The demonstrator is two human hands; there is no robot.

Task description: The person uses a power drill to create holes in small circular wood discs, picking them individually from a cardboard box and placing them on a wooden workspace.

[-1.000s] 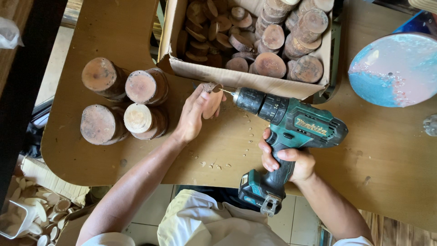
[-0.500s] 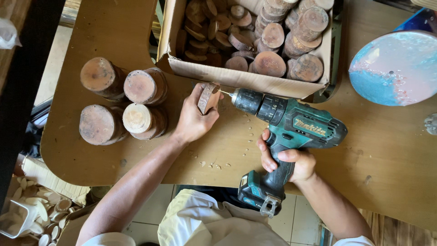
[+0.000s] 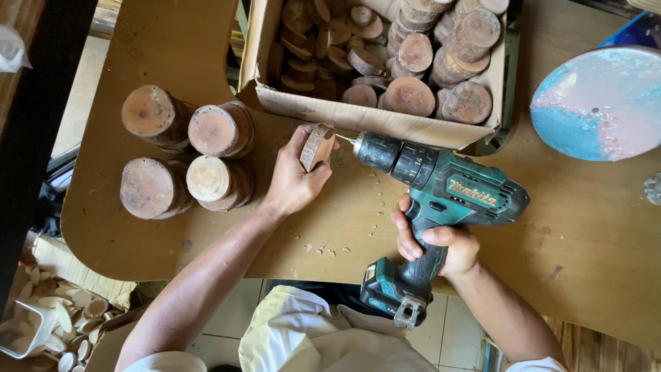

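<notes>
While the head camera looks straight down at a wooden table [image 3: 585, 234], the left hand [image 3: 296, 179] pinches a small round wood slice [image 3: 317, 146] on its edge, fingers curled around it, holding it upright on the tabletop. The right hand [image 3: 434, 241] is clenched around the grip of a green and black cordless drill [image 3: 441, 200], which lies level, its bit just at the slice's flat face. Pale wood chips [image 3: 323, 246] lie scattered on the table near the hands. Left of the slice stand four stacks of wood rounds [image 3: 186, 162]. Behind the hands, an open cardboard box [image 3: 330, 114] holds many more slices. At the right edge sits a blue and pink round disc [image 3: 602, 103].
</notes>
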